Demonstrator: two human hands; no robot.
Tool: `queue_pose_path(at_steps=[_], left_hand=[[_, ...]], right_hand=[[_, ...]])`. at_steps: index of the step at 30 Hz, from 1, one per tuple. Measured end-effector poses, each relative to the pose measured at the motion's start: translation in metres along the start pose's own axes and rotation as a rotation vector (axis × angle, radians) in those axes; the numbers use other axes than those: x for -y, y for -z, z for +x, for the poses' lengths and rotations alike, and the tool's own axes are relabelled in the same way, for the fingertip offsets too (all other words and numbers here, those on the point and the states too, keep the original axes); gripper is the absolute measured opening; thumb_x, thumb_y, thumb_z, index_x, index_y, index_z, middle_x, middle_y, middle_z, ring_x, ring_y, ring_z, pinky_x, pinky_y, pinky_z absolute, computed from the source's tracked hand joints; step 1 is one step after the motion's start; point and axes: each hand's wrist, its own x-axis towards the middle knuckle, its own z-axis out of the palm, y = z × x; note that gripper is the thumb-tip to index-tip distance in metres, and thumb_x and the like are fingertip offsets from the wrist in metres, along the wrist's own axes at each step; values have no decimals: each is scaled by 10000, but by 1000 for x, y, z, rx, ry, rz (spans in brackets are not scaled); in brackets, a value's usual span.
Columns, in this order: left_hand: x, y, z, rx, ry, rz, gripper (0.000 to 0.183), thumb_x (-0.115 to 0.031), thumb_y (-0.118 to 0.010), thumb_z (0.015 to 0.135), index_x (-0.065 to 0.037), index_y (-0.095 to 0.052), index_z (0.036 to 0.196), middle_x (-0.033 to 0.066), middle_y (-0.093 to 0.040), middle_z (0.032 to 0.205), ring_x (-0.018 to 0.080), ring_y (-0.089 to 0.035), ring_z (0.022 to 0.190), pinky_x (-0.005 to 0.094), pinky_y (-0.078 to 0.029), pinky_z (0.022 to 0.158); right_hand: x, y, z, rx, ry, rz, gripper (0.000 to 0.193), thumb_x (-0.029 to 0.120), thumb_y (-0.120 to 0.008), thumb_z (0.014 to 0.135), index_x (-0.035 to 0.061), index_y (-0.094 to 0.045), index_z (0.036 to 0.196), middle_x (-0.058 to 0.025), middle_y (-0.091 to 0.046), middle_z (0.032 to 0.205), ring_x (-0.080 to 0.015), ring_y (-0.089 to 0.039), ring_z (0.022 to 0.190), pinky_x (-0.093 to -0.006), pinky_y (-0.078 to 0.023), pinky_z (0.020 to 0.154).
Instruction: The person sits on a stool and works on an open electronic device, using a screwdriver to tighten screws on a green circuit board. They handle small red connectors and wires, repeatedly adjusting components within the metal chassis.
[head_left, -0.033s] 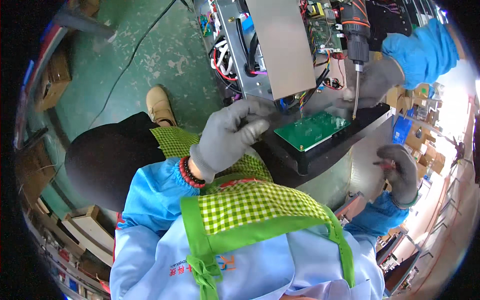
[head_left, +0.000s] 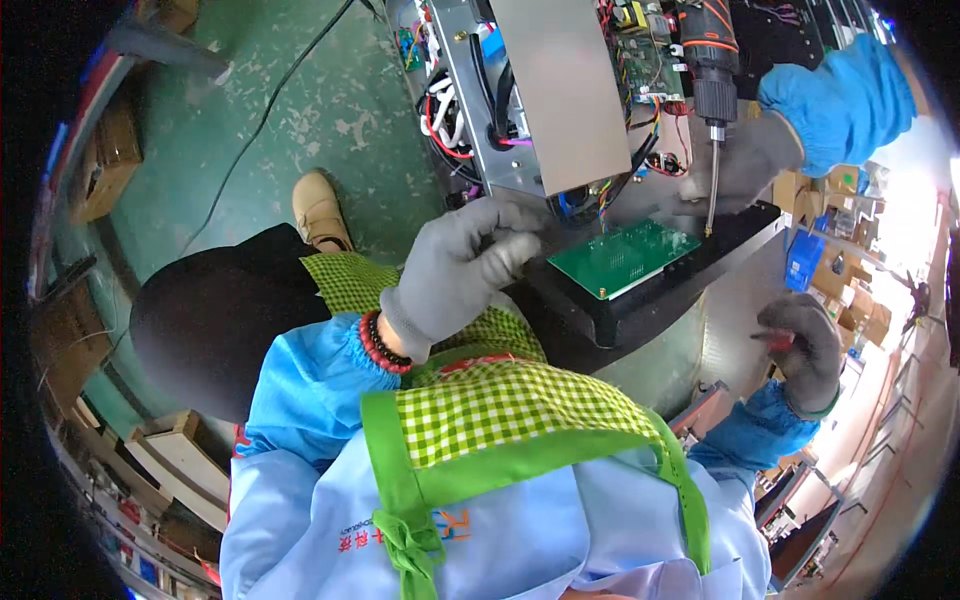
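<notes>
A green circuit board (head_left: 622, 262) lies on a black panel (head_left: 655, 305) in front of me. My left hand (head_left: 460, 262), in a grey glove, hovers left of the board beside the lower corner of an open metal chassis (head_left: 470, 90); its fingers are loosely curled, apart from the thumb, with nothing seen between them. Out to the right of the panel, my gloved right hand (head_left: 805, 345) is closed around something small and reddish that I cannot make out. A power screwdriver (head_left: 712, 90) points down, its bit at the board's right corner, near a co-worker's blurred gloved hand (head_left: 745, 160).
A flat beige metal plate (head_left: 565, 90) covers part of the chassis. Bundles of coloured wires (head_left: 645, 140) hang beside it near other circuit boards. Cardboard boxes and a blue bin (head_left: 805, 258) stand at the right. A black cable (head_left: 270, 110) runs over the green floor.
My right hand has shifted slightly and turned, showing more of the reddish thing. The co-worker's hand has moved slightly near the board. My left hand and the screwdriver stay about where they were.
</notes>
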Motion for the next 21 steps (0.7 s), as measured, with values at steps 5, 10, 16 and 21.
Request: queue_pose_path(at_steps=[5, 10, 16, 21], left_hand=[[1, -5, 4, -40, 189, -331, 232, -180, -617, 911, -24, -626, 1082, 21, -630, 862, 55, -522, 673, 211, -442, 583], [12, 7, 0, -57, 229, -699, 269, -248, -620, 910, -41, -625, 1082, -9, -590, 797, 30, -479, 614, 165, -400, 518], [33, 8, -3, 68, 295, -1225, 322, -370, -486, 969, -64, -577, 1013, -21, -548, 728, 29, -456, 580, 137, -352, 471], [12, 5, -6, 52, 228, -1377, 320, -376, -490, 965, -70, -575, 1005, -17, -540, 727, 34, -456, 579, 138, -348, 462]], right_hand=[[48, -52, 51, -244, 487, -30, 377, 366, -701, 781, 1, -637, 852, -158, -640, 899, -235, -634, 712, -314, -500, 597], [108, -76, 133, 172, 768, -218, 303, 219, -707, 753, 8, -629, 956, -174, -639, 884, -301, -639, 781, -367, -493, 664], [112, -116, 174, 181, 789, -373, 266, 147, -659, 764, 50, -632, 1010, -104, -634, 937, -318, -623, 816, -393, -490, 708], [113, -124, 186, 204, 904, -591, 299, 230, -667, 743, 113, -643, 1017, -79, -609, 942, -297, -578, 946, -441, -426, 889]])
